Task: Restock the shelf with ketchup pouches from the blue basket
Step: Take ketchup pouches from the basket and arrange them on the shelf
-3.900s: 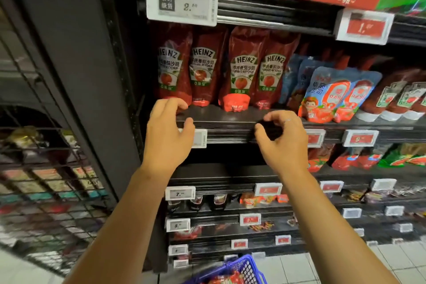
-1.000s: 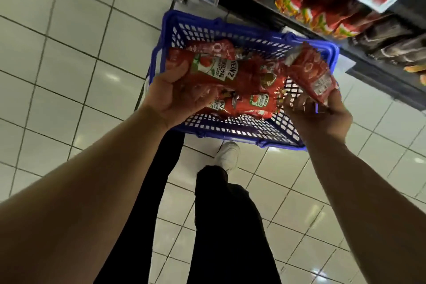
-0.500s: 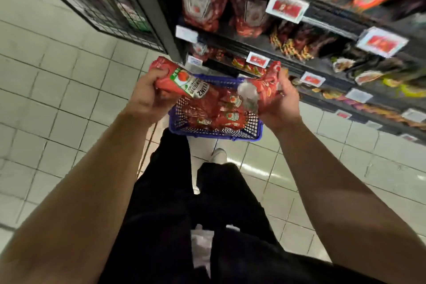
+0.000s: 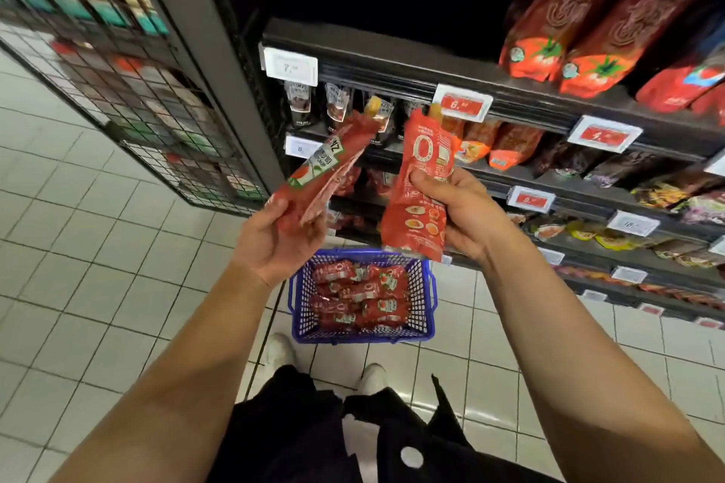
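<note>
Hands are raised at the centre of the frame, each grasping one ketchup pouch. The left hand [image 4: 274, 243] is turned palm up, and the lower end of a pouch [image 4: 321, 169] is pinched between thumb and fingers; this pouch is tilted toward the upper right. The right hand [image 4: 459, 216] is wrapped around a second pouch [image 4: 419, 184], which is held nearly upright with its printed back facing the camera. Both pouches are held in front of the shelf [image 4: 392, 63] edge, well above the blue basket [image 4: 425, 298]. The basket is set on the tiled floor [image 4: 90, 247] at lower centre, with more pouches lying inside. Price tags [image 4: 463, 102] are fixed along the shelf edges. A wire rack [image 4: 129, 90] occupies the upper left.
</note>
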Demonstrator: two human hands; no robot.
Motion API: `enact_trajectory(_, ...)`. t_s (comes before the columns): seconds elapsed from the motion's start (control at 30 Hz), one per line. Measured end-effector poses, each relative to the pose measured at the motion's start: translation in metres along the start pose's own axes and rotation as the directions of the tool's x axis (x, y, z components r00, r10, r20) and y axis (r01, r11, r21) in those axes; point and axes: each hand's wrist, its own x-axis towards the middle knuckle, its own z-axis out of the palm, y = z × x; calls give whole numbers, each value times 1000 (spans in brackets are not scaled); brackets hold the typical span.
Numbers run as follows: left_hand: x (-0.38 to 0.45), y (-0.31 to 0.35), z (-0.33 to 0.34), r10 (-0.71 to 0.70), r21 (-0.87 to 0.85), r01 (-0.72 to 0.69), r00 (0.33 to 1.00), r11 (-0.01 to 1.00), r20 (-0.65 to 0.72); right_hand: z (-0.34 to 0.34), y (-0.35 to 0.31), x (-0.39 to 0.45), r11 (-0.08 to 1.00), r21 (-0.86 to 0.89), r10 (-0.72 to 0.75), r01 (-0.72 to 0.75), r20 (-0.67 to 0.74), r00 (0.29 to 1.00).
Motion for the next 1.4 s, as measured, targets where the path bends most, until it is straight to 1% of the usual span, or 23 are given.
enact_trajectory(0.1,4,14,17,-2,-52,7,996,999,92,31,-21,-1,997,-16,-77,76,-41,996)
enact_trajectory(0.2,7,34,29,8,-105,8,989,994,151,58,-35,5,997,29,-66,68,-90,994)
enact_trajectory(0.27,9,49,34,-27,-48,39,975,998,222,74,-41,9,998,50,-24,29,-97,995)
enact_trajectory(0.33,12,66,36,-99,62,85,956,994,278,83,-45,12,997,66,-17,26,-126,992)
enact_trajectory(0.37,13,73,34,-134,120,104,949,987,286,88,-47,13,994,99,-28,43,-148,989)
enact_trajectory(0.4,15,80,32,-168,176,121,945,977,282,90,-47,15,982,176,-44,72,-156,987)
enact_trajectory(0.47,19,89,30,-231,282,160,942,946,242,103,-47,18,897,430,-52,99,-120,991)
enact_trajectory(0.5,20,92,29,-250,313,173,941,934,227,109,-46,19,856,504,-76,115,-98,992)
enact_trajectory(0.57,23,92,28,-271,278,203,934,939,232,113,-43,23,842,511,-137,174,-108,985)
enact_trajectory(0.63,26,93,30,-294,163,262,930,951,219,109,-38,24,830,545,-124,121,-33,992)
enact_trajectory(0.67,29,94,31,-305,102,289,927,952,219,105,-37,24,837,537,-104,106,-34,994)
enact_trajectory(0.73,35,99,35,-300,24,305,915,952,270,98,-36,24,871,483,-72,87,-50,996)
enact_trajectory(0.8,43,105,39,-307,8,323,890,946,338,96,-38,27,898,432,-53,86,-87,995)
enact_trajectory(0.87,53,111,42,-306,14,323,880,946,363,98,-44,32,920,389,-11,49,-101,995)
enact_trajectory(0.9,58,112,42,-289,42,294,887,955,359,99,-49,33,939,344,25,15,-114,993)
enact_trajectory(0.97,66,116,43,-242,163,195,903,967,354,97,-57,36,974,218,100,-64,-161,982)
enact_trajectory(1.03,71,118,46,-230,317,115,906,942,354,94,-64,40,985,136,133,-107,-201,971)
enact_trajectory(1.1,75,120,52,-215,452,50,922,891,321,88,-71,47,995,51,96,-87,-219,971)
enact_trajectory(1.17,81,122,62,-151,549,-29,948,835,280,80,-79,56,998,-52,9,-22,-231,973)
enact_trajectory(1.3,101,128,90,68,695,-187,978,694,196,65,-104,82,983,-154,-133,102,-203,970)
enact_trajectory(1.4,126,136,111,241,709,-274,959,650,150,50,-115,109,976,-155,-171,150,-136,976)
